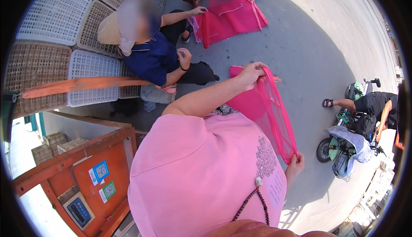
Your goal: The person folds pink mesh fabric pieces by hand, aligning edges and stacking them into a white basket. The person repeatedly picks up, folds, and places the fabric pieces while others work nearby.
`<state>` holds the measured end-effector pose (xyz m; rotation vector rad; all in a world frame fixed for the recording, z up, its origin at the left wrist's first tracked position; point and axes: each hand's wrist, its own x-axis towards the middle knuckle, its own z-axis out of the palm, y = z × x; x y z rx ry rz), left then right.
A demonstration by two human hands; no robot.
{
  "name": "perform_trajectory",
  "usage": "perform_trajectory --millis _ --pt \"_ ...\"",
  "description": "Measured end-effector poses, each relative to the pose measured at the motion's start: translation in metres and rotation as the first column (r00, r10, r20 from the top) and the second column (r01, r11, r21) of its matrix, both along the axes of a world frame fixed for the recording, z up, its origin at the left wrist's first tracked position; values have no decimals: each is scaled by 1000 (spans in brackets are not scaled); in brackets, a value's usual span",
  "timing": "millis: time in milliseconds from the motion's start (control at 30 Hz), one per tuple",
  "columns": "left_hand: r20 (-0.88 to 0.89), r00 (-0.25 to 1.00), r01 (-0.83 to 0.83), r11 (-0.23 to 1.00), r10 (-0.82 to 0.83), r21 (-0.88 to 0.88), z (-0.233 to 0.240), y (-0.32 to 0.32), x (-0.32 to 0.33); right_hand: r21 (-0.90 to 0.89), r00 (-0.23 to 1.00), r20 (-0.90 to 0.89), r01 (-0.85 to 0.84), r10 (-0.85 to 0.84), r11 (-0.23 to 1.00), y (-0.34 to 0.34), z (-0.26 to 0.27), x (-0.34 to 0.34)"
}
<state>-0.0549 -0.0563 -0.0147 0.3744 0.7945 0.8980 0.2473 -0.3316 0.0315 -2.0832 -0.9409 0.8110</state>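
Note:
My left hand (254,75) pinches one end of the edge of a bright pink mesh bag (275,114). Lower and to the right, my right hand (294,163) grips the other end of that edge, so the thin netting stretches between them. Denser pink mesh fabric (243,105) hangs or lies beyond my left forearm, partly hidden by my arm and pink shirt. Orange-pink strings show beside my left hand. It cannot be told whether the denser fabric is all one piece with the bag.
At the upper left, a co-worker in a navy shirt (151,60) touches more pink mesh (222,21) on the concrete floor. Behind are stacked plastic crates (54,11) and an orange strap (87,85). An orange metal frame (106,153) with a scale display stands lower left. A person is by a scooter (334,146) at right.

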Motion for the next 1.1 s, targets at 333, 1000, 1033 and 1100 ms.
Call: perform_trajectory --millis 333,1000,1033,1100 --pt "378 671 628 760 -638 168 4 5 -15 149 563 -792 556 -238 818 3 8 21" --pt "-638 501 847 483 -585 222 45 26 7 224 587 -704 717 -399 661 21 -11 14" --pt "-634 400 907 384 -662 173 46 25 9 169 458 -800 792 -388 587 30 -2 14" --pt "-109 506 860 492 -856 134 24 25 15 148 289 -946 791 -149 594 9 1 29"
